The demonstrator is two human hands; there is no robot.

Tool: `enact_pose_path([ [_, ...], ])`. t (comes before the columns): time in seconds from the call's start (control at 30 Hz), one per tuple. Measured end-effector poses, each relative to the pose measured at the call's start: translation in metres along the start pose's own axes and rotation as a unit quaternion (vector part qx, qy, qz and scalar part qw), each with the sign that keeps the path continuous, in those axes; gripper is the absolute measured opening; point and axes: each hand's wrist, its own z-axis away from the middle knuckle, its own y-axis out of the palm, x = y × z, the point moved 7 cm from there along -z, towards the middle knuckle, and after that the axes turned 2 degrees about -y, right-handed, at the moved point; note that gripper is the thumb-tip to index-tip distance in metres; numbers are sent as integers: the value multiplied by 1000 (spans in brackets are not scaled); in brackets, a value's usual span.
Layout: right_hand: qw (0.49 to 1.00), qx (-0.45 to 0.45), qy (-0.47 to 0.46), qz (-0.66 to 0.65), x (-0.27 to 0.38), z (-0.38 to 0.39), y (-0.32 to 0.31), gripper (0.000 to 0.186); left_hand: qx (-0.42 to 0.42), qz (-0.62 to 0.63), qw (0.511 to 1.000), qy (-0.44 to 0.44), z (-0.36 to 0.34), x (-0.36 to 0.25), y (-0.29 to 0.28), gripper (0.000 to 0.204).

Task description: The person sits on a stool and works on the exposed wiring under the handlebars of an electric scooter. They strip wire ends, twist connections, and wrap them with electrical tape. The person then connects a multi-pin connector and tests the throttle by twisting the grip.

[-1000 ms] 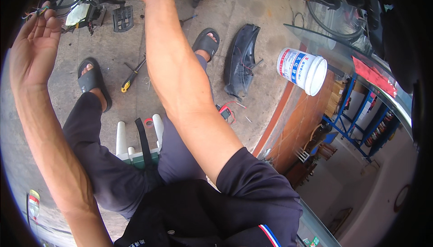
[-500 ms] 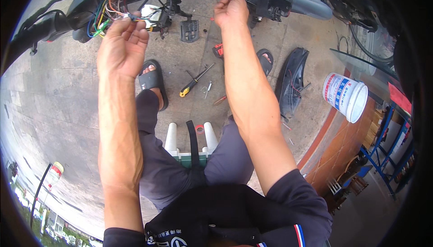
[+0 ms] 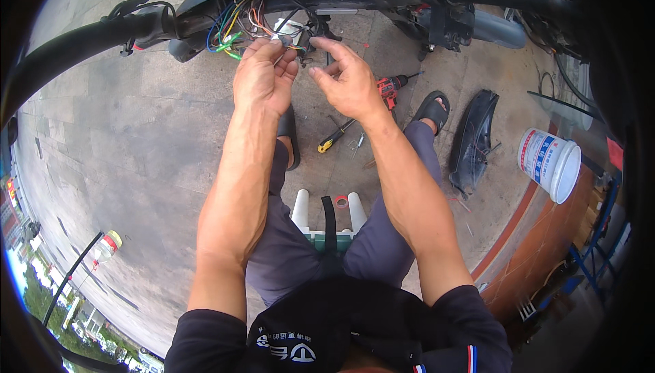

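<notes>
Several multicoloured wires (image 3: 255, 16), slanted 11-to-5 o'clock, are located at 12 o'clock from the nearer left hand (image 3: 263, 78), by which their ends are pinched; right hand (image 3: 346, 81), half-open, apparently empty, is held at their 4 o'clock.

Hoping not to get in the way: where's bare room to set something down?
Widest: floor left of the left forearm, below the black tube. Smaller: between the grey rounded part and black curved part. Crowded: by the right hand, with drill and screwdriver, and left hand, with wires.
</notes>
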Motion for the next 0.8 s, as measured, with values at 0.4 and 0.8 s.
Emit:
enact_pose_path([
  [0.4,996,-58,-1,-66,5,-20,3,21,3,58,998,-16,-1,-3,13,14],
  [0.8,998,-21,49,-46,2,-25,-2,19,9,91,995,-25,-3,-6,23,13],
])
